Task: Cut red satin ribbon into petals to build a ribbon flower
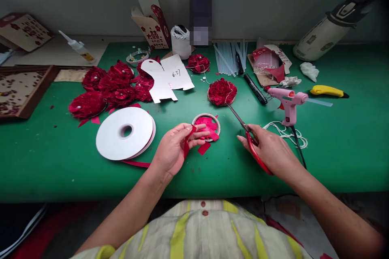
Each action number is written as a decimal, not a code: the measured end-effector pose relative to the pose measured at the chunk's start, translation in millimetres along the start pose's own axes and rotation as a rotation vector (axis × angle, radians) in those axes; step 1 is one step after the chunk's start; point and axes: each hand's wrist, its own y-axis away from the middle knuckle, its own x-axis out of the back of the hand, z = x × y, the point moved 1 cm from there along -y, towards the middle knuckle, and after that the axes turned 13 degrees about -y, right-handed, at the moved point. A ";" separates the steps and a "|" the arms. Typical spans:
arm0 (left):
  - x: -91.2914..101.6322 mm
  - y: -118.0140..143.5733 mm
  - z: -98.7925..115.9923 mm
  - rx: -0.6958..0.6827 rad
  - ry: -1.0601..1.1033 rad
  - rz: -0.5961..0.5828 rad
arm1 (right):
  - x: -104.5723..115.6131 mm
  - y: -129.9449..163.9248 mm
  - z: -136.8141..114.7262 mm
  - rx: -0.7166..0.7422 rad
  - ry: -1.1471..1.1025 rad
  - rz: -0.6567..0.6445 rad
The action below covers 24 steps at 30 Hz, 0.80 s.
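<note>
My left hand (174,149) pinches a strip of red ribbon (187,142) that trails back to the white ribbon spool (124,132) lying flat at the left. Just beyond my fingers sits a small round base (206,126) piled with cut red ribbon pieces. My right hand (272,150) grips red-handled scissors (248,136), whose blades point up-left toward a finished red ribbon flower (222,92). The two hands are apart, on either side of the round base.
A green table (334,145) carries a pink glue gun (288,101) with its cord, a yellow utility knife (328,91), a black marker (255,88), glue sticks (229,57), white card templates (167,77) and a heap of red flowers (106,89). A wooden tray (21,89) lies far left.
</note>
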 end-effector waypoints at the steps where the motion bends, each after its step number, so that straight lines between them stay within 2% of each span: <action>1: 0.2 -1.2 0.0 -0.008 0.007 0.002 | -0.4 -0.6 2.3 -0.002 0.077 -0.011; 9: -7.7 -10.4 4.5 -0.057 0.011 -0.102 | 2.5 15.4 -0.9 0.070 0.352 -0.083; 13: -5.5 -16.4 5.8 -0.117 0.009 -0.122 | 3.1 24.1 -26.1 0.156 0.402 -0.026; 16: 1.2 -16.4 4.7 -0.165 0.017 -0.128 | -10.6 25.2 -54.7 0.370 0.280 0.005; 19: 8.8 -11.9 3.1 -0.228 -0.030 -0.079 | -32.2 18.9 -71.9 0.561 0.183 -0.048; 24: 20.5 2.0 0.2 -0.320 -0.173 0.086 | -54.2 7.7 -67.1 0.649 0.141 -0.075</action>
